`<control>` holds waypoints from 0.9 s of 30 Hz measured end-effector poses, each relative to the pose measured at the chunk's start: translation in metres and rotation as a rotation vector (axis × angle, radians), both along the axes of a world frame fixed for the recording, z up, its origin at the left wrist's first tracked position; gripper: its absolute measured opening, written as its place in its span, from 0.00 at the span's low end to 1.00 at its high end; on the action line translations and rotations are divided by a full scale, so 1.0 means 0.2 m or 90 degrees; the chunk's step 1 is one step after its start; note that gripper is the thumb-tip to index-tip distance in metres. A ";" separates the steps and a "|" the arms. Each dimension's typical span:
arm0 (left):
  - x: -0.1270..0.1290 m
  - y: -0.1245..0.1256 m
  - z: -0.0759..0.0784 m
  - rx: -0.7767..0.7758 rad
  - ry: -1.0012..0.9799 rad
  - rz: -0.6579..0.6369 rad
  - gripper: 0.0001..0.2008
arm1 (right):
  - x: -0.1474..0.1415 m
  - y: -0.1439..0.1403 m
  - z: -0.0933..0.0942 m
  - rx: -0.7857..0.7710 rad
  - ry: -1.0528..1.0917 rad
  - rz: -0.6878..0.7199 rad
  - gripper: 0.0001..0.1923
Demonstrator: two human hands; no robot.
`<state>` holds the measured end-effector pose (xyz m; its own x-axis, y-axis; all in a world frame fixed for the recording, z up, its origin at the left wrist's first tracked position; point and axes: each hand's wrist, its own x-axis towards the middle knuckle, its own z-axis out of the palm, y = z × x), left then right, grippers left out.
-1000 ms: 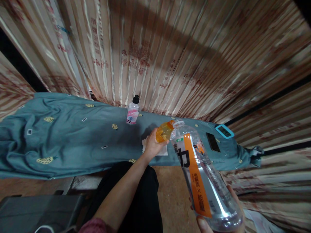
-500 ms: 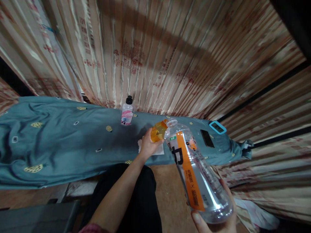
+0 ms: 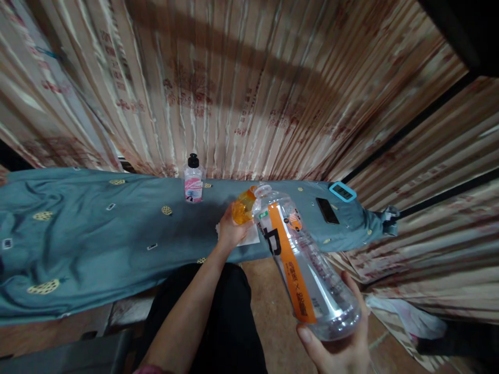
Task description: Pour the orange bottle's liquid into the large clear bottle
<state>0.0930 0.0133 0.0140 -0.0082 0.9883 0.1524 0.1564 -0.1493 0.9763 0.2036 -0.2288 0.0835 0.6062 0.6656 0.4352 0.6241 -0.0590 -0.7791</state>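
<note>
My right hand [image 3: 339, 343] is closed round the base of a large clear plastic bottle [image 3: 304, 265] with an orange and silver label. The bottle is tilted, its open neck pointing away and to the left. In my left hand [image 3: 231, 228] is a small amber, see-through container [image 3: 244, 206], its mouth side close against the bottle's neck. Whether the two touch I cannot tell. Beneath the left hand a white paper [image 3: 251, 237] lies on the cloth. Behind it to the left stands a clear bottle with a pink label and black cap [image 3: 194, 179].
A grey-green cloth with pineapple prints [image 3: 128, 228] covers the long narrow table. At its right end lie a dark phone [image 3: 327, 211] and a blue-framed digital clock [image 3: 343, 191]. Patterned curtains [image 3: 218, 93] hang behind and to the right. A grey seat [image 3: 66, 356] is at lower left.
The whole view has shifted slightly, so both hands and the table things appear further left. Both hands keep their holds, and the bottle stays tilted by the amber container.
</note>
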 end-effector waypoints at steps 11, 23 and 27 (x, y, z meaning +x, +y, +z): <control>0.00 0.01 -0.02 0.023 0.022 0.002 0.23 | -0.08 0.02 0.06 -0.001 0.133 -0.020 0.58; 0.01 -0.01 0.02 0.001 0.008 0.015 0.21 | -0.07 0.02 0.06 0.031 0.096 -0.017 0.56; 0.01 0.00 0.00 0.023 0.004 0.015 0.20 | -0.07 0.02 0.05 0.032 0.086 -0.004 0.55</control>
<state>0.0943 0.0129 0.0146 -0.0301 0.9818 0.1875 0.1666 -0.1800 0.9695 0.1901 -0.2257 0.0944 0.6656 0.6414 0.3816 0.5128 -0.0214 -0.8583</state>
